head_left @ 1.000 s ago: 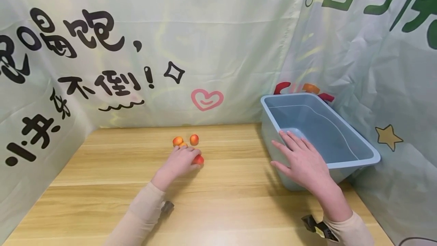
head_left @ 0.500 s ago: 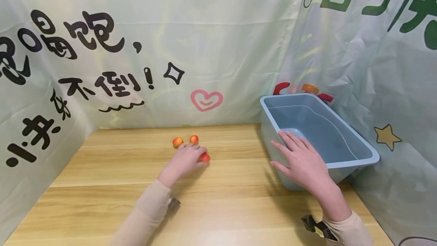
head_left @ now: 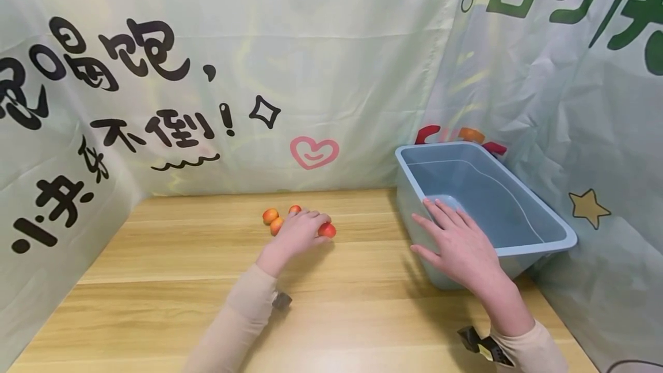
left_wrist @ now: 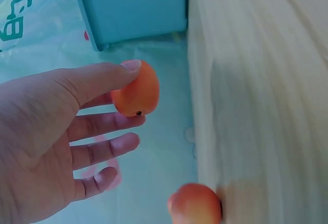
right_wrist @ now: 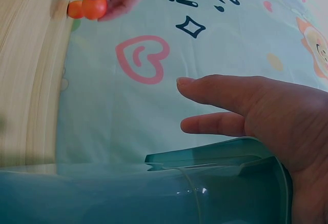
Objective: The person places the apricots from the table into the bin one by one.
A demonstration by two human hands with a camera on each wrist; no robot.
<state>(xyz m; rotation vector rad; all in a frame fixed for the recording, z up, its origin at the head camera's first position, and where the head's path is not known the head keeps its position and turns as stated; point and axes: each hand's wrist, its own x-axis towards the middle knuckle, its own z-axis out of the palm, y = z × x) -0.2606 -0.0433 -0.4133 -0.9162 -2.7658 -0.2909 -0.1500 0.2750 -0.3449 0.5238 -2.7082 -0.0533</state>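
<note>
An orange-red apricot [head_left: 328, 230] is pinched between the thumb and fingers of my left hand [head_left: 297, 231], above the table. In the left wrist view the held apricot [left_wrist: 137, 89] shows a dark spot at its end, and the other fingers are loosely spread. Behind the left hand, several more apricots [head_left: 270, 216] lie on the wood, one partly hidden by the hand. My right hand [head_left: 461, 243] lies with spread fingers over the near left rim of a blue plastic bin [head_left: 523, 189] and holds nothing.
The wooden table [head_left: 171, 281] is backed by a printed cloth [head_left: 336, 73] on its back and sides. The deep bin stands at the right, close to the right cloth. Its raised rim and wall stand between the apricots and its inside.
My left hand has moved right and slightly away with the apricot in its fingers, uncovering another apricot behind it. My right hand and the bin have stayed in place.
</note>
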